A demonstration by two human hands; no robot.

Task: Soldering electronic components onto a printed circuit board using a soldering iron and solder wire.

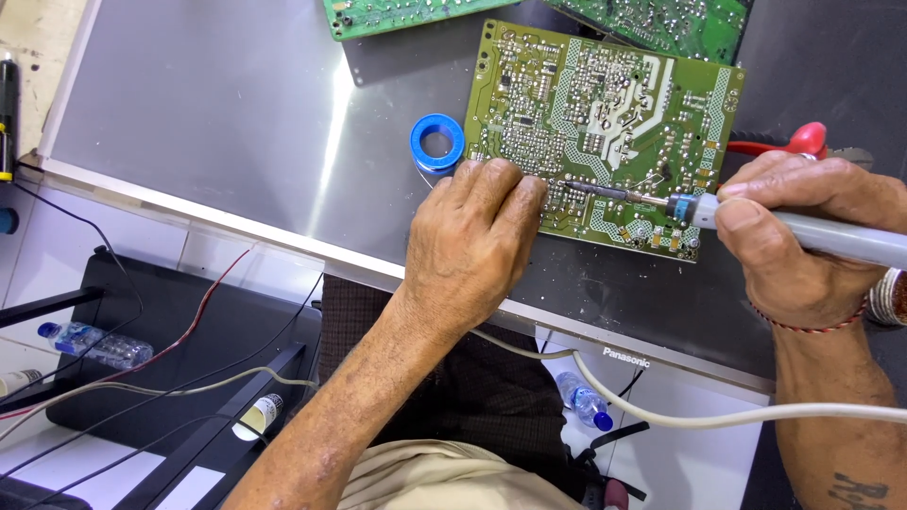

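A: Entry, head view. Circuit board (605, 132) lies solder side up on the grey desk (208, 123). Left hand (472, 241) rests on the board's near left edge, fingers (510, 194) curled down and pressing it flat, closed on nothing that I can see.

B: And the right?

A: Right hand (798, 231) has its fingers clenched around the grey handle of a soldering iron (756, 219), pen-style. The iron lies nearly level, tip (578, 187) touching the board just beside the left fingertips.

B: Solder feed?

A: Cannot tell. A blue spool (436, 144) sits on the desk, touching or just beside the board's left edge, close to the left hand. No wire visible at the joint.

B: Notes on doing it well?

A: My judgement: keep the left hand's pressure steady so the board cannot slide, but ease the fingertips back from the hot tip; they are very near. Lay the tip's flat against pad and lead together. The white cord (718, 416) runs across the lap below the desk edge; keep it slack so it does not tug the iron.

B: Surroundings?

A: Two more green boards (406, 14) at the far edge, red-handled pliers (789, 144) behind the right hand, a water bottle (94, 345) on the floor.
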